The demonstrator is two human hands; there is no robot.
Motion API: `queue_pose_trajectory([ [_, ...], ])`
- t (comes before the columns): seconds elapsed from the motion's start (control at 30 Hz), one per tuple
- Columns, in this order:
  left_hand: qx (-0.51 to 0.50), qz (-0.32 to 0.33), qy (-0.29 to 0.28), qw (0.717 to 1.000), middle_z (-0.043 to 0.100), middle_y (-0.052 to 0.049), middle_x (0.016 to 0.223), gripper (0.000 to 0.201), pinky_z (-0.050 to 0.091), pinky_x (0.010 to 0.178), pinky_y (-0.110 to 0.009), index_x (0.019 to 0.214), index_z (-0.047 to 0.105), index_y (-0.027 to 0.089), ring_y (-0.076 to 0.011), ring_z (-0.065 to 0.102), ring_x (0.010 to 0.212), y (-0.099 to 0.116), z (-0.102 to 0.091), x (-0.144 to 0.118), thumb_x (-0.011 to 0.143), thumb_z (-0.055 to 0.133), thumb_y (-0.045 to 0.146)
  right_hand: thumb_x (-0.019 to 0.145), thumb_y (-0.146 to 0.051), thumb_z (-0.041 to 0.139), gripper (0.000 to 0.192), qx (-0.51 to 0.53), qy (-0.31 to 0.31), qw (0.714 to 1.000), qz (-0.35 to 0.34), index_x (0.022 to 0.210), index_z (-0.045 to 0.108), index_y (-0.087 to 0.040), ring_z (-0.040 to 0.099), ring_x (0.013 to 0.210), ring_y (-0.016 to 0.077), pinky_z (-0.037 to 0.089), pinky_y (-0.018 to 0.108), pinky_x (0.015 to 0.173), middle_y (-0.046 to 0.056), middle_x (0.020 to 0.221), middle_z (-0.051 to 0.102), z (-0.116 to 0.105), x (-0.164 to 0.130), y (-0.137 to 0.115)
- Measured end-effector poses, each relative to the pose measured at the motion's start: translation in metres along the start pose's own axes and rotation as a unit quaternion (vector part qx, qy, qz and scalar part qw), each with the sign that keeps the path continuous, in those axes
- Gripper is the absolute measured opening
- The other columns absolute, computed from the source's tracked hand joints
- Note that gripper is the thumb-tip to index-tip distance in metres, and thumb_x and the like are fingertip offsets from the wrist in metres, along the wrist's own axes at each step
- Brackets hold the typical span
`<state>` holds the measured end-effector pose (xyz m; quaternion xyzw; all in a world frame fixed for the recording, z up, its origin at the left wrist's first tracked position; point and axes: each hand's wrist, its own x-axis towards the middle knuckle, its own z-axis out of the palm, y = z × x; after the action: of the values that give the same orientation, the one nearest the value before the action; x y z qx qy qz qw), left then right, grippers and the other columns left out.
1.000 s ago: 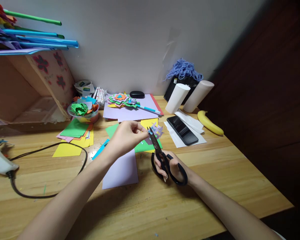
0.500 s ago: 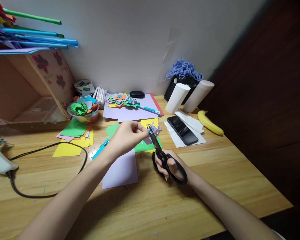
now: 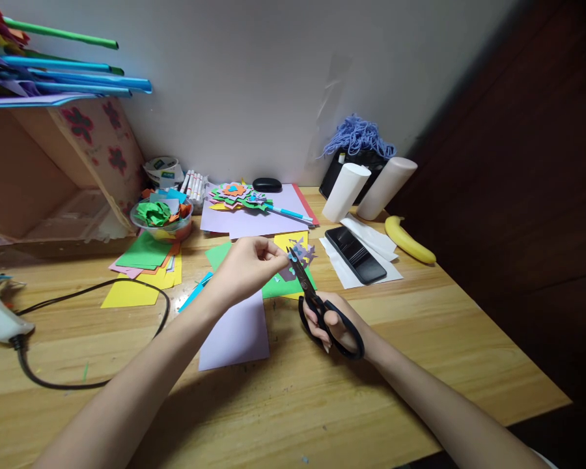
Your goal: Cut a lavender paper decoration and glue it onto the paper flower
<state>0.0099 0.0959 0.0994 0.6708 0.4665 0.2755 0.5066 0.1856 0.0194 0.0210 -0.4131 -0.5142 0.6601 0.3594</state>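
While my left hand (image 3: 254, 268) pinches thumb and forefinger together near the centre of the frame, seemingly on a tiny light-blue paper piece (image 3: 293, 257), my right hand (image 3: 344, 314), right of centre, grips black-handled scissors (image 3: 303, 280) by the loops. Their narrowly parted tips meet that piece; I judge that this fine pinch steadies it and that my grip lets me steer the blades. It looks small, its outline partly hidden by fingers and blades. Beyond it, jagged purple paper (image 3: 306, 253) shows against green (image 3: 277, 289) and yellow sheets (image 3: 286, 241).
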Motion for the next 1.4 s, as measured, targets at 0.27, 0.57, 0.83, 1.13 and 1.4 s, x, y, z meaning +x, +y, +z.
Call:
queue_pose_trajectory([
  [0.27, 0.016, 0.008, 0.027, 0.999, 0.064, -0.003, 0.066, 0.014, 0.039, 0.058, -0.023, 0.063, 0.060, 0.015, -0.0137, 0.057, 0.063, 0.002, -0.002, 0.000, 0.068, 0.057, 0.028, 0.040, -0.078, 0.066, 0.067, 0.028, 0.022, 0.999, 0.034, 0.060, 0.042, -0.019, 0.028, 0.029, 0.0041, 0.026, 0.017, 0.027, -0.010, 0.038, 0.037, 0.006, 0.000, -0.008],
  [0.57, 0.025, 0.011, 0.037, 0.999, 0.059, 0.000, 0.060, 0.020, 0.033, 0.053, -0.023, 0.062, 0.060, 0.015, -0.0109, 0.050, 0.056, 0.001, -0.002, 0.001, 0.070, 0.058, 0.033, 0.047, -0.079, 0.063, 0.065, 0.002, 0.011, 1.000, 0.019, 0.062, 0.040, -0.019, 0.028, 0.029, 0.0038, 0.028, 0.016, 0.027, -0.010, 0.039, 0.037, 0.004, 0.000, -0.007],
  [0.83, 0.013, 0.000, 0.012, 1.000, 0.055, 0.001, 0.062, 0.022, 0.032, 0.054, -0.024, 0.066, 0.059, 0.014, -0.0107, 0.047, 0.057, 0.000, -0.001, 0.001, 0.070, 0.058, 0.036, 0.054, -0.083, 0.053, 0.066, -0.049, 0.008, 0.999, 0.002, 0.064, 0.040, -0.019, 0.029, 0.031, 0.0042, 0.030, 0.016, 0.029, -0.008, 0.041, 0.040, 0.000, -0.002, -0.003],
  [1.13, 0.023, 0.000, 0.018, 1.000, 0.055, 0.001, 0.062, 0.022, 0.032, 0.054, -0.023, 0.067, 0.058, 0.014, -0.0104, 0.047, 0.057, -0.001, -0.002, 0.002, 0.070, 0.058, 0.036, 0.051, -0.091, 0.038, 0.074, -0.055, -0.027, 0.998, -0.035, 0.068, 0.041, -0.018, 0.033, 0.032, 0.0058, 0.033, 0.018, 0.030, -0.007, 0.043, 0.041, -0.002, -0.001, 0.004],
  [1.4, 0.032, -0.019, -0.010, 0.999, 0.054, 0.001, 0.059, 0.017, 0.029, 0.052, -0.023, 0.066, 0.058, 0.015, -0.0102, 0.045, 0.056, -0.003, -0.002, 0.002, 0.069, 0.058, 0.032, 0.052, -0.091, 0.031, 0.076, -0.044, -0.053, 0.997, -0.041, 0.072, 0.042, -0.018, 0.036, 0.036, 0.0067, 0.038, 0.020, 0.035, -0.006, 0.048, 0.042, -0.004, -0.001, 0.011],
])
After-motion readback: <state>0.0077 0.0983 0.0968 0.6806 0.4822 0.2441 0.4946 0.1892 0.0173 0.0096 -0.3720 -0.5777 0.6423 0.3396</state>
